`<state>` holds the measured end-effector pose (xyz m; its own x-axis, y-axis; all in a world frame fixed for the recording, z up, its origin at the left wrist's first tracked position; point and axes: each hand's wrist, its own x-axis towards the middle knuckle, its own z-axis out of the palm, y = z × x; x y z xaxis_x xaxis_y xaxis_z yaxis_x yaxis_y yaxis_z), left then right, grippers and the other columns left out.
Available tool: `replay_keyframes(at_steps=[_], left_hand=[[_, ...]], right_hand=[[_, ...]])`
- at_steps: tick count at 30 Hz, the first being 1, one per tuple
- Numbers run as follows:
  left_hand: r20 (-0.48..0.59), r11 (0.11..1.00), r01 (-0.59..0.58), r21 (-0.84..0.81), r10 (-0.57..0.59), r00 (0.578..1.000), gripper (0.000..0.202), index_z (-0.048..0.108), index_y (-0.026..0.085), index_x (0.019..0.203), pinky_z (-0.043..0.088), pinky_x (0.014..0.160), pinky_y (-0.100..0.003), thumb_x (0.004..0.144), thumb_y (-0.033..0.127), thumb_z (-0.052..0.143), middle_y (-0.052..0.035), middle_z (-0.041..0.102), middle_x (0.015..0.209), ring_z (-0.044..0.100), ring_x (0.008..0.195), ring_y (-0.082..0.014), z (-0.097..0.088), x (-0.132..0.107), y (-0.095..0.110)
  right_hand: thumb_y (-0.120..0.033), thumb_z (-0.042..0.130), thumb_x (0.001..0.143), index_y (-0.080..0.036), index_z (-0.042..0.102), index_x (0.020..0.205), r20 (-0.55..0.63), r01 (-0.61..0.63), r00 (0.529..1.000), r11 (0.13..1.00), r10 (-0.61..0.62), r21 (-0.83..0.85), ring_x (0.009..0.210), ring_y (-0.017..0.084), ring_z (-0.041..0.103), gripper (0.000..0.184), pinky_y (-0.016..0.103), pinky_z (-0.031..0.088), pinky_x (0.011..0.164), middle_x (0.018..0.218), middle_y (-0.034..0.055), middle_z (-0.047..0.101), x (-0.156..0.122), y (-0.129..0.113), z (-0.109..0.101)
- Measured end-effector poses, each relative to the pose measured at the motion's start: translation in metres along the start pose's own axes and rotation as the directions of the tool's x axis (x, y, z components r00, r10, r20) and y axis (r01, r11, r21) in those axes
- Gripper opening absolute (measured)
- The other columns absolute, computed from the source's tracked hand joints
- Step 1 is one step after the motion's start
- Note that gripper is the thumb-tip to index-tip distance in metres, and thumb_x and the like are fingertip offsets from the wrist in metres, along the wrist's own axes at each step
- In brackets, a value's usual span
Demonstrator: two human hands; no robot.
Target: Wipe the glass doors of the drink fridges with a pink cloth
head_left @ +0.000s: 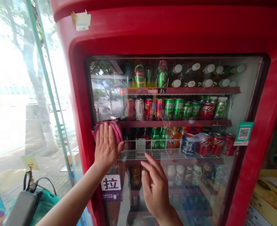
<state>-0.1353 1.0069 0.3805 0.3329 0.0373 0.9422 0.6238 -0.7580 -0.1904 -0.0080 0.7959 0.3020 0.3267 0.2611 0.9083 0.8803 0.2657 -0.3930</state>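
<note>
A red drinks fridge [152, 31] with a glass door [237, 103] fills the view. My left hand [106, 146] lies flat with fingers stretched, pressing a pink cloth [116, 128] against the glass near the door's left edge. My right hand [156, 185] is lower and to the right, fingers loosely spread, fingertips touching or almost touching the glass, holding nothing. Behind the glass, wire shelves carry several red, green and blue cans [171, 108] and bottles [199, 75].
A purple pull sticker [111, 185] sits on the door below my left hand. A green QR sticker [243, 133] is on the right frame. A window [16, 94] shows a street and tree at left. Yellow boxes [272, 191] stand at lower right; a grey and teal object [27, 204] at lower left.
</note>
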Motion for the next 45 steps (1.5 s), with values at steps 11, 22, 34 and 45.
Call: replay_keyframes(at_steps=[11,22,34,45], left_hand=[[-0.061,0.997,0.020,-0.074,-0.025,0.998,0.100,0.004,0.009,0.181,0.014,0.140,-0.068,0.109,0.054,0.056,-0.0284,0.014,0.186,0.004,0.177,-0.0425,0.017,0.030,0.050],[0.034,0.919,-0.365,-0.148,0.373,0.927,0.096,0.004,0.011,0.182,0.016,0.144,-0.052,0.110,0.047,0.057,-0.0196,0.021,0.185,0.016,0.176,-0.0333,0.018,0.063,0.081],[-0.019,0.990,-0.010,-0.143,0.008,1.000,0.097,0.007,0.024,0.183,0.007,0.141,-0.073,0.108,0.052,0.062,-0.0161,0.001,0.190,0.002,0.177,-0.0433,-0.003,0.052,0.043],[-0.097,0.960,-0.147,-0.238,0.127,0.987,0.094,0.015,0.036,0.182,0.014,0.137,-0.080,0.105,0.049,0.069,-0.0102,-0.004,0.190,0.007,0.176,-0.0462,0.038,0.119,0.193]], right_hand=[[-0.013,0.056,0.101,-0.028,0.075,0.132,0.018,-0.013,1.000,1.000,0.013,0.003,0.138,0.028,0.073,0.039,0.049,0.067,0.113,0.151,0.0102,0.075,-0.015,0.011,-0.008],[-0.009,0.055,0.098,-0.027,0.078,0.124,-0.048,-0.065,0.997,0.996,0.062,-0.068,0.129,0.026,0.079,0.039,0.042,0.070,0.107,0.141,0.0095,0.080,-0.031,-0.010,0.013],[-0.008,0.060,0.095,-0.028,0.077,0.127,-0.103,-0.093,0.991,0.995,0.089,-0.034,0.134,0.025,0.076,0.041,0.043,0.068,0.111,0.143,0.0109,0.079,-0.019,-0.003,-0.043],[-0.009,0.057,0.096,-0.027,0.077,0.123,-0.139,-0.102,0.987,0.987,0.084,-0.127,0.128,0.024,0.079,0.038,0.039,0.068,0.108,0.137,0.0088,0.081,-0.006,0.054,-0.120]])
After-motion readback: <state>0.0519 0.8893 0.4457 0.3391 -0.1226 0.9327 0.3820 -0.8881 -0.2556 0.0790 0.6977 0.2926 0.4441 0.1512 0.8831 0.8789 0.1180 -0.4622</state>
